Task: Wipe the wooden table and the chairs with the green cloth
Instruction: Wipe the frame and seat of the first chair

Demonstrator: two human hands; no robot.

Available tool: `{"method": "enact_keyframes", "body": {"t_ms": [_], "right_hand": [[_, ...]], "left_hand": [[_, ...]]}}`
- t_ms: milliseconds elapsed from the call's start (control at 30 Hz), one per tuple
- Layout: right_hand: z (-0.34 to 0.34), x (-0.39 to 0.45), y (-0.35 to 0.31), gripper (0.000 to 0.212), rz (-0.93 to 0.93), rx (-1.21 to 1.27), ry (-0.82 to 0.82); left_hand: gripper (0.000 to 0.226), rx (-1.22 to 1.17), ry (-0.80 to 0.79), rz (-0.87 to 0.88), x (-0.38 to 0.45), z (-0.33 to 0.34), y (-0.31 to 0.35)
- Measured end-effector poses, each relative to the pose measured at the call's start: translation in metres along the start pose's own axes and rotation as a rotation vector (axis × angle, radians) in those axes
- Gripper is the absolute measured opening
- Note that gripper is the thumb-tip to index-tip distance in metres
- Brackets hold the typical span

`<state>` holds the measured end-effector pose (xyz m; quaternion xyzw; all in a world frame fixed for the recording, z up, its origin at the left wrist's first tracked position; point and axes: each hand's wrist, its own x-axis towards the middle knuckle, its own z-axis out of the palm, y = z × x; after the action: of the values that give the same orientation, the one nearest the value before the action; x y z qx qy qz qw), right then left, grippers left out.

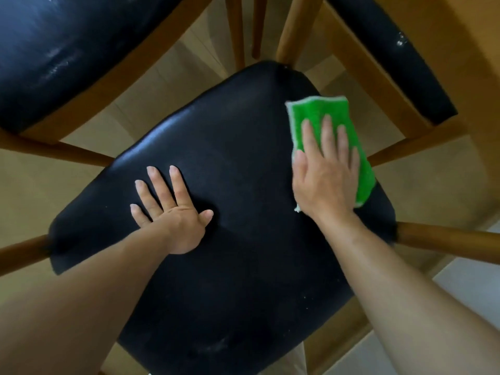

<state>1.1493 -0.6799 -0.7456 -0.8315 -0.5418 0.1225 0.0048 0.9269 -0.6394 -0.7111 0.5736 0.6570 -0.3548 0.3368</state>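
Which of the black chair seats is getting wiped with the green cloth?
The big middle seat. The right hand presses the green cloth flat on it, and the left hand rests there too. The other seats have no hands on them.

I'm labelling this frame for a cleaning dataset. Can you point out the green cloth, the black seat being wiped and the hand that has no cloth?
green cloth (316, 110): head view, bare upper part.
black seat (243, 147): head view, middle.
left hand (176, 217): head view, back.
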Motion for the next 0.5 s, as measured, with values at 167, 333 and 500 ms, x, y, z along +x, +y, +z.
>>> {"method": "enact_keyframes", "body": {"t_ms": [167, 333, 500], "right_hand": [[-0.002, -0.067, 0.036, 0.063, 0.429, 0.024, -0.042], [-0.001, -0.031, 0.010, 0.062, 0.595, 0.058, -0.041], [-0.005, 0.034, -0.030, 0.061, 0.325, 0.080, -0.039]], "left_hand": [[0.099, -0.030, -0.021, -0.009, -0.004, -0.004, 0.001], [0.103, -0.059, -0.038, 0.013, -0.005, -0.006, -0.001], [0.104, -0.036, -0.061, 0.005, -0.004, -0.006, -0.001]]}}
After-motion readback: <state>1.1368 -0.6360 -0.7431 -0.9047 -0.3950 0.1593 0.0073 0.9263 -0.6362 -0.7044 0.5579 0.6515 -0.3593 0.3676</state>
